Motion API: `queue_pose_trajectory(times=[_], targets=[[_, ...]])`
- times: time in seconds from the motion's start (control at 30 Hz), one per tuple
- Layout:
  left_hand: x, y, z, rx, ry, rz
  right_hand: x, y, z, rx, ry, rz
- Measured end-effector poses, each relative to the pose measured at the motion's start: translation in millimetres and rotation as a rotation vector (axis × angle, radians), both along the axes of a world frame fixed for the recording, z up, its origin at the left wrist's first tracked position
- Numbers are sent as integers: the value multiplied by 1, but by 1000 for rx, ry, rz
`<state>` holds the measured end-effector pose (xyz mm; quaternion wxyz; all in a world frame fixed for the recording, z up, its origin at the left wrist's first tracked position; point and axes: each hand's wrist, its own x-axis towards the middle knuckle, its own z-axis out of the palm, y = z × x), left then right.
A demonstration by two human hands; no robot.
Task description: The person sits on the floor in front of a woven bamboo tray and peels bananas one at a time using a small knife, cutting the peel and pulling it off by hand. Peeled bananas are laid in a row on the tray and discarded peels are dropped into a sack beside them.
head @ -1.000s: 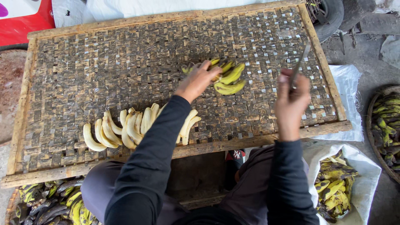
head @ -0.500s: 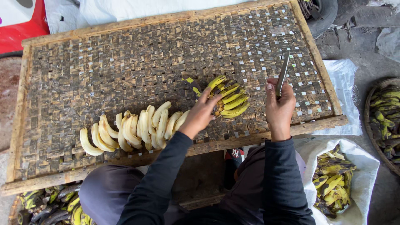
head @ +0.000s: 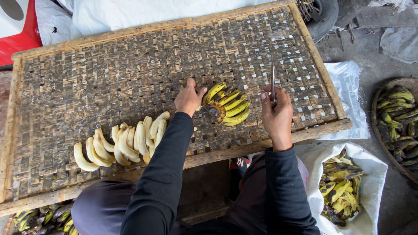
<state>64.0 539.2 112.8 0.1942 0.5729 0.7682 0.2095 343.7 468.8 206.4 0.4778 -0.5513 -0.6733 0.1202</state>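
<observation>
Here the small bunch of yellow-green unpeeled bananas (head: 227, 104) lies on the woven bamboo bench (head: 87, 87) between the hands, fingers fanned rightward. The left hand (head: 190, 98) presses its stem end, fingers loosely curled, and is nearer; the right hand (head: 276, 111), just beside, is closed around a thin upright knife (head: 273, 80).

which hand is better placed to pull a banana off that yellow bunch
Left. The left hand already touches the bunch of yellow unpeeled bananas on the woven bamboo tray; the right hand holds a thin metal knife.
</observation>
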Motion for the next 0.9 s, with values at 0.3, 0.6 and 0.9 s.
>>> queue_pose_trajectory(times=[0.3, 0.6, 0.9], targets=[[-13, -21, 38, 219, -1152, -28, -5, 5, -2, -238, 340, 246], [-28, -125, 71, 44, -1513, -129, -74, -34, 7, -644, 532, 759], [-36, -174, 37, 237, -1178, -305, -114, -65, -6, -633, 306, 937]])
